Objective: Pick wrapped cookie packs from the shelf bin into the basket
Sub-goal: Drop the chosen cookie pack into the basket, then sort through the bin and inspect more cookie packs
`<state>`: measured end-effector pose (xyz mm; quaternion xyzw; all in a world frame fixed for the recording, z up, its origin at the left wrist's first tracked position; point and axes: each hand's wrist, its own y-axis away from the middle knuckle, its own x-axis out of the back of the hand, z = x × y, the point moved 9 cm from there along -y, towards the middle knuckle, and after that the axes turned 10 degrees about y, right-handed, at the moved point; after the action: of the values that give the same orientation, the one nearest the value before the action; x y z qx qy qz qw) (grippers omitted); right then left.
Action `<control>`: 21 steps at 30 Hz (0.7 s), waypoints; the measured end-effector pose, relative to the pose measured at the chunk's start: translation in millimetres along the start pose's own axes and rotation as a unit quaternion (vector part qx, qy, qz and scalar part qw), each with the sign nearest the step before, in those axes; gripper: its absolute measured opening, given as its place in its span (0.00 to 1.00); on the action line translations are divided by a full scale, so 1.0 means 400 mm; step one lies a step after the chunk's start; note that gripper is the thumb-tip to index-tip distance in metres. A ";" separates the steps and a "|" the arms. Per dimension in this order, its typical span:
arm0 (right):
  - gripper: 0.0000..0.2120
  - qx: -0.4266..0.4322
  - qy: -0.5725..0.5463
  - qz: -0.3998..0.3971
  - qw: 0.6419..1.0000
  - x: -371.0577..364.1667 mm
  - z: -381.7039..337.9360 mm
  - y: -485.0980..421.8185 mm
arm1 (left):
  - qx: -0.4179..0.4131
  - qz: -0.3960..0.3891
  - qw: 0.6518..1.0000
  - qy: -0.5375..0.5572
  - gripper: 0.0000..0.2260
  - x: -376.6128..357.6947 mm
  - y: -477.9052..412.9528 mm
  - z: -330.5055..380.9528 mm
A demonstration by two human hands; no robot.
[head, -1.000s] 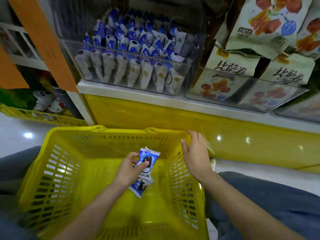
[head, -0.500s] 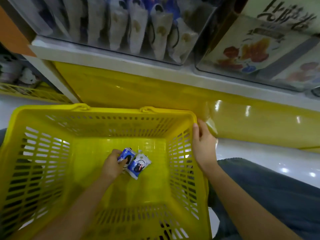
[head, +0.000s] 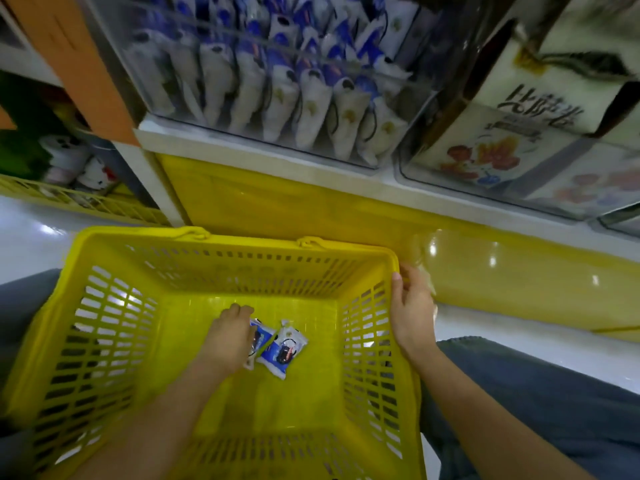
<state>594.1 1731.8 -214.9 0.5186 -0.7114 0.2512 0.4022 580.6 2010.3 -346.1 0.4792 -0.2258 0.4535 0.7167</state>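
A white shelf (head: 242, 152) carries two clear bins standing just beside each other. The shelf bin (head: 145, 81) on the left is packed with blue-and-white cookie packs (head: 311, 105) standing upright in rows. The right bin (head: 588, 199) holds larger pale bags (head: 491, 147), their print too blurred to read. Under the shelf a yellow panel (head: 277, 202) runs down to the glossy white floor (head: 31, 244). The yellow basket (head: 242, 254) sits low before it, perhaps on the floor. Two packs (head: 284, 348) lie flat on its bottom, touching.
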 end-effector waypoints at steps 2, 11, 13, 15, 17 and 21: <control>0.17 0.035 0.018 -0.012 0.999 0.002 -0.028 0.011 | -0.049 0.039 0.998 -0.009 0.17 0.089 0.015 0.071; 0.13 0.316 0.109 -0.009 0.942 0.139 -0.360 0.057 | -0.271 0.267 0.925 -0.012 0.17 0.585 0.221 0.368; 0.12 0.369 0.094 0.004 0.925 0.190 -0.460 0.062 | -0.302 0.306 0.903 -0.005 0.17 0.684 0.277 0.399; 0.11 0.414 0.072 0.025 0.907 0.244 -0.561 0.062 | -0.325 0.342 0.882 -0.007 0.16 0.767 0.324 0.419; 0.10 0.449 0.049 0.064 0.890 0.294 -0.656 0.052 | -0.329 0.374 0.867 -0.018 0.14 0.835 0.350 0.423; 0.10 0.450 0.009 0.106 0.887 0.337 -0.806 -0.037 | -0.305 0.384 0.871 -0.028 0.15 0.913 0.316 0.402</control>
<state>689.7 1904.5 73.8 0.5630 -0.5692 0.5902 0.1036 666.5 2041.5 62.6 0.1245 -0.5394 0.5878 0.5899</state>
